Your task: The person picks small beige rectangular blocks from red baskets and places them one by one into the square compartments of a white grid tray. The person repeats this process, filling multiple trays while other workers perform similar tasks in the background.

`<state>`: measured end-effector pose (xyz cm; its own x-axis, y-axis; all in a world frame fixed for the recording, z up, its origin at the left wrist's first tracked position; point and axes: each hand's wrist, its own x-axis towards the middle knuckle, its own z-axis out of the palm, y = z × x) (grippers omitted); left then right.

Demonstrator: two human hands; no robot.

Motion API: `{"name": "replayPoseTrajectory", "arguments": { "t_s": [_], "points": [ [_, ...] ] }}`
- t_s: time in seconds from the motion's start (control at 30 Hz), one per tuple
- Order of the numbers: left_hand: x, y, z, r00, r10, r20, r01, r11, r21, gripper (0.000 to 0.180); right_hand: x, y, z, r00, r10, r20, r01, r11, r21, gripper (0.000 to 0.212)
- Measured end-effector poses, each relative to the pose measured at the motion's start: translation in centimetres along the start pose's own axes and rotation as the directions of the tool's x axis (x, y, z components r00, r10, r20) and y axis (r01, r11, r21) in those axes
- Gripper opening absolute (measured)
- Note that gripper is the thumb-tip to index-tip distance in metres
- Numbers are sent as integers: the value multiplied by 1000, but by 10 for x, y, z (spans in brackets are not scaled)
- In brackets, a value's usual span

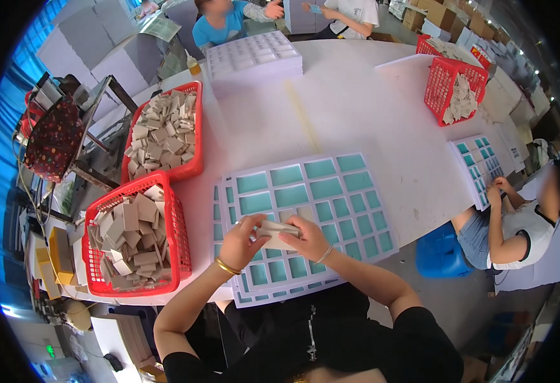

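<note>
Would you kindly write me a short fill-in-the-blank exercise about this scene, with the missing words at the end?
1. The left hand and the right hand hold a beige item; the gold-coloured bangle is on the ____ wrist.
2. The two large baskets beside the compartmented tray, filled with beige pieces, are coloured ____.
3. By the seated co-worker at the right, the stool is coloured ____.

Missing words: left; red; blue.

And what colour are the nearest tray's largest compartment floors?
The compartment floors are teal, best in head view.
</note>
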<state>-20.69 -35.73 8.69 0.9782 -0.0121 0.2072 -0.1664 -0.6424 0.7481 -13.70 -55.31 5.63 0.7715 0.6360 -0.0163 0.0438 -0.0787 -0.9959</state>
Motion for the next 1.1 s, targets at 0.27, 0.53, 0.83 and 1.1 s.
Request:
{"name": "replayPoseTrajectory", "arguments": {
  "t_s": [0.27,0.53,0.83,1.1],
  "points": [
    [22,-1,19,999,4,-44,-9,991,-132,30,4,33,-34,964,265,-1,-248,904,349,27],
    [77,-76,26,903,-381,-198,264,856,-445,7,31,24,-92,900,221,-377,-78,930,360,27],
    [164,-108,58,923,-384,-8,377,910,-175,6,34,31,-135,869,86,-487,34,972,232,27],
    [163,-99,68,993,-114,-1,108,931,347,16,43,37,-118,948,49,-315,-14,993,113,17]
  ]
}}
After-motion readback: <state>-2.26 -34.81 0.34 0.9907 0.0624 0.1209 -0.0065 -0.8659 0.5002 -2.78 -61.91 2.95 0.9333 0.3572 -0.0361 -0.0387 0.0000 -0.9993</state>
